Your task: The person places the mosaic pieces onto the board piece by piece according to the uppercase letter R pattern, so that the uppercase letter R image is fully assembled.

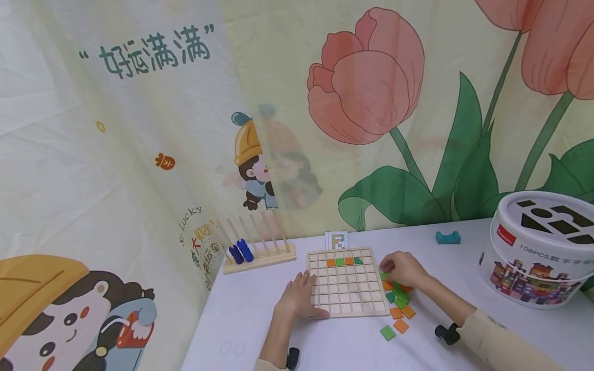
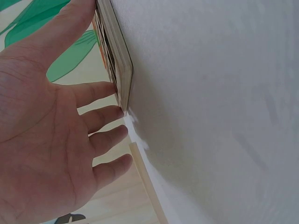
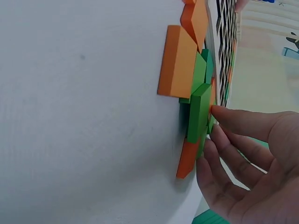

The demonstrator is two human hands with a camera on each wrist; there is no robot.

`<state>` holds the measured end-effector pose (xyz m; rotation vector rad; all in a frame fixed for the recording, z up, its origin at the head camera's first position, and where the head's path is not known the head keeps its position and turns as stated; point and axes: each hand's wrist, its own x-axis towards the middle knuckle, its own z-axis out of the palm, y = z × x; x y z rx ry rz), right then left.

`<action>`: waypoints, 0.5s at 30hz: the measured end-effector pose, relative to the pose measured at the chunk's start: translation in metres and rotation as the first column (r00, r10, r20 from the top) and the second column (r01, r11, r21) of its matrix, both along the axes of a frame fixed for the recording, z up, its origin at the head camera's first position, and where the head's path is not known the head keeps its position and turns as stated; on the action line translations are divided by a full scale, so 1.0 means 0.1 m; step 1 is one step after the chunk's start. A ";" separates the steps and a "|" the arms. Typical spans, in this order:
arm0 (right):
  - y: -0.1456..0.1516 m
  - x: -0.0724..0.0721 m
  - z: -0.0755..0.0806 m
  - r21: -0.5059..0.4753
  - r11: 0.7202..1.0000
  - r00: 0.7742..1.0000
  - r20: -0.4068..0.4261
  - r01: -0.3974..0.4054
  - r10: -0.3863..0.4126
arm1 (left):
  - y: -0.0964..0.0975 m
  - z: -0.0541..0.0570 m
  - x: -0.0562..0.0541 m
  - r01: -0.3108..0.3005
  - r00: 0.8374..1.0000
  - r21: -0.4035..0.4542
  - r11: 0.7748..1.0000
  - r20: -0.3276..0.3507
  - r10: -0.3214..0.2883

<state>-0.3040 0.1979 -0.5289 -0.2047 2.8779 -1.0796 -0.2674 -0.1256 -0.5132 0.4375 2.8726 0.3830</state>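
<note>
The left hand [image 1: 299,298], fingers spread, touches the left edge of the grid board [image 1: 348,294] on the bench [image 1: 241,330]. The right hand [image 1: 405,269], fingers bent, is at the loose tiles [image 1: 401,295] on the right (whether pinching one, I cannot tell).

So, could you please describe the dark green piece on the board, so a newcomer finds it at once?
On the white table, find the wooden board. Near its far edge is a row of four pieces; go to the rightmost piece. It alone in this row is dark green with a curved side; the others are orange squares and one light green square.
</note>
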 end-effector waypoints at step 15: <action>0.07 -0.03 0.03 -0.093 0.996 1.000 -0.002 0.016 -0.016 | 0.00 -0.02 -0.02 -0.006 1.000 -0.003 1.000 0.007 0.006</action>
